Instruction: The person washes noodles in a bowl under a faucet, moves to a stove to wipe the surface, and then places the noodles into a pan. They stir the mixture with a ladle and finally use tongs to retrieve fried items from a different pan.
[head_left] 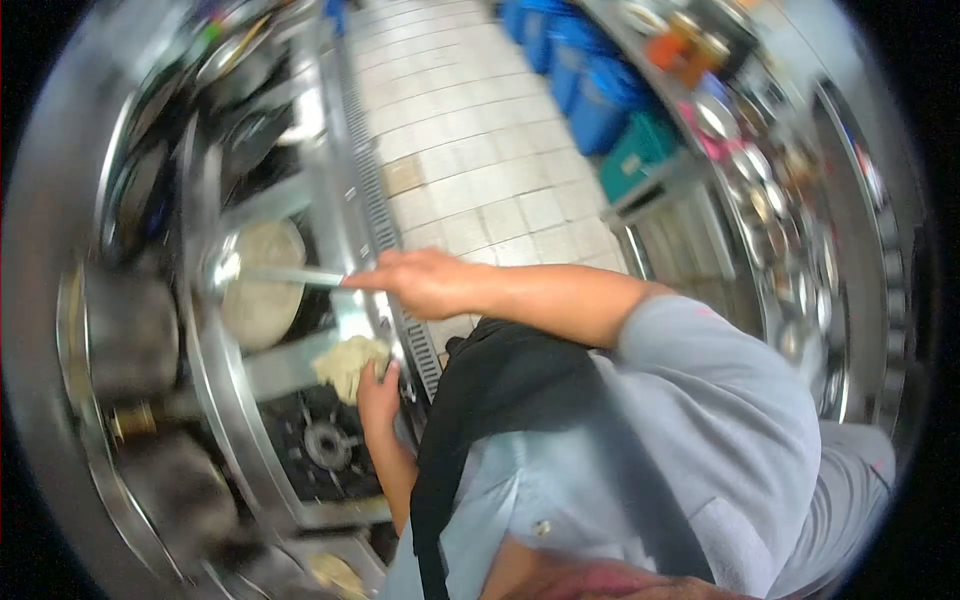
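Observation:
My right hand is closed around the flat handle of a long metal utensil. The handle reaches left across a round pan of pale, creamy contents on the stove. Glare and blur hide the shape of the utensil's far end. Lower down, at the stove's front edge, my left hand has its thumb and a finger at the edge of a crumpled pale-yellow cloth. The fingers seem to pinch the cloth, though the grip is partly hidden.
A bare burner sits beside my left forearm. Large metal pots stand behind the stove, with more pans farther along it. Across the tiled floor are blue bins, a teal bin and a counter crowded with containers.

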